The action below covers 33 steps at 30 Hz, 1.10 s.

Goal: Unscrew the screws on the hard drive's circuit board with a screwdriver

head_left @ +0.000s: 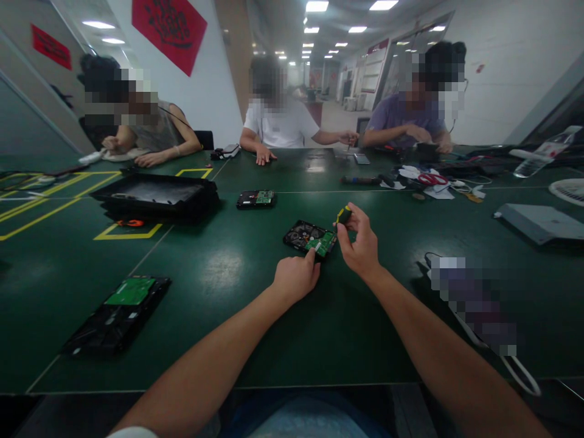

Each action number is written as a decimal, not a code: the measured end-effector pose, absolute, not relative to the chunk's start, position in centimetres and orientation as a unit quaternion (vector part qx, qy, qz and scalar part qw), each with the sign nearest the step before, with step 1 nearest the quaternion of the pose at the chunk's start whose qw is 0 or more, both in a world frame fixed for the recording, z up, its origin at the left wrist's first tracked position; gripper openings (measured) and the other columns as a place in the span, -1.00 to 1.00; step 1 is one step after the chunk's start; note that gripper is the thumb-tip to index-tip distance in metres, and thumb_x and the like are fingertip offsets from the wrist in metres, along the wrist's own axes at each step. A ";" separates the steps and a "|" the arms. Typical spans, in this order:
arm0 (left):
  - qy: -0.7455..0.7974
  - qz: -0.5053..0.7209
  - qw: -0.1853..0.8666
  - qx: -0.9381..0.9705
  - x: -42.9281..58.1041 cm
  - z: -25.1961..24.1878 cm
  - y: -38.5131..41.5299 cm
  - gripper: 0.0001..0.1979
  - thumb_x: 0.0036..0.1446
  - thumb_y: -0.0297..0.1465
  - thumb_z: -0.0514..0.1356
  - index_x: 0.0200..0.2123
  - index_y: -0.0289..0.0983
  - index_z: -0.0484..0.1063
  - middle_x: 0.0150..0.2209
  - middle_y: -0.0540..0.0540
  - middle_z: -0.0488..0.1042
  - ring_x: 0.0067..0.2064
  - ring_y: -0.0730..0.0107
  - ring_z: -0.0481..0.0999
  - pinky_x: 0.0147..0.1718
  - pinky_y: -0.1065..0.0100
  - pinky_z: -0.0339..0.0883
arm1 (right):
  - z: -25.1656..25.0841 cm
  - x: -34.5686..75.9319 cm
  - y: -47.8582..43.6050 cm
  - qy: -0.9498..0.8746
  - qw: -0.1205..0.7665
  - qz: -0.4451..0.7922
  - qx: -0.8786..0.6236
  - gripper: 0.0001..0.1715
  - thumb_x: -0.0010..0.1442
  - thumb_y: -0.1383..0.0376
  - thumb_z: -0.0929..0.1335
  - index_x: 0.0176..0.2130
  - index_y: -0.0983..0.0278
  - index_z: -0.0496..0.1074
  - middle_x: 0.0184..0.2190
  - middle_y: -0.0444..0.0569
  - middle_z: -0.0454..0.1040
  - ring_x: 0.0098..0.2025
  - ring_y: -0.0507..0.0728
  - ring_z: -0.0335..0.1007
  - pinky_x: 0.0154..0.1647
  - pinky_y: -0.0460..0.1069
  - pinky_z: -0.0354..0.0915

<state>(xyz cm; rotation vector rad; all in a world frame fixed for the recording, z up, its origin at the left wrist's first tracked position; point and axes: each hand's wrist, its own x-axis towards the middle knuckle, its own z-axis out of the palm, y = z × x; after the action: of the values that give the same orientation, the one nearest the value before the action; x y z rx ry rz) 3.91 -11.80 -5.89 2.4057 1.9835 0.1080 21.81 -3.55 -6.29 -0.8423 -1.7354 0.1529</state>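
Fingers of the right hand (362, 243) pinch a yellow-and-black handle (344, 215) (its far end is too small to make out) just beside the right edge of a hard drive (301, 234). Left hand (296, 277): the index finger rests on the drive's green circuit board (323, 244), the others curl inward; whether they grasp anything cannot be told. This drive lies board side up on the green table (219, 328). Beyond it to the left lies a second drive (255, 199); a third (117, 316) lies nearer, by the left forearm. Farther out are black trays (157, 188), red scissors (433, 179) and three seated people.
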 end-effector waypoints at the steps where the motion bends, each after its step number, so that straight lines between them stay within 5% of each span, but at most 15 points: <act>1: 0.636 0.035 0.011 0.771 3.9 -5.9 -11.8 -0.48 0.41 -0.15 -0.09 0.29 -0.26 0.27 -0.26 -0.25 0.63 -0.25 -0.01 0.66 -0.26 0.10 0.47 | -6.3 21.8 -3.5 -0.737 0.568 0.057 -0.362 -0.33 0.37 0.17 0.34 0.37 0.07 0.13 0.10 0.07 0.48 -0.13 0.19 0.56 -0.02 0.19 0.55; 16: 0.638 0.024 0.029 0.769 4.0 -5.7 -11.8 -0.48 0.41 -0.15 -0.06 0.31 -0.26 0.22 -0.22 -0.26 0.63 -0.21 -0.03 0.66 -0.23 0.09 0.46 | -6.1 21.8 -3.7 -0.743 0.558 0.034 -0.368 -0.32 0.32 0.13 0.39 0.34 0.06 0.18 0.05 0.07 0.45 -0.20 0.19 0.50 -0.11 0.21 0.57; 33: 0.625 0.038 0.014 0.779 3.8 -6.1 -11.8 -0.48 0.40 -0.15 -0.06 0.30 -0.28 0.22 -0.25 -0.24 0.63 -0.24 -0.03 0.66 -0.27 0.10 0.47 | -6.0 21.8 -3.7 -0.753 0.545 0.076 -0.361 -0.37 0.40 0.15 0.30 0.38 0.07 0.11 0.08 0.06 0.50 -0.08 0.20 0.56 0.04 0.23 0.52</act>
<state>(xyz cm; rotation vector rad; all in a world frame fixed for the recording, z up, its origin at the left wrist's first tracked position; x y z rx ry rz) 3.80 -11.84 -6.15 2.4264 1.9464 0.1170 21.81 -3.66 -5.99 -0.8552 -1.7864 0.1807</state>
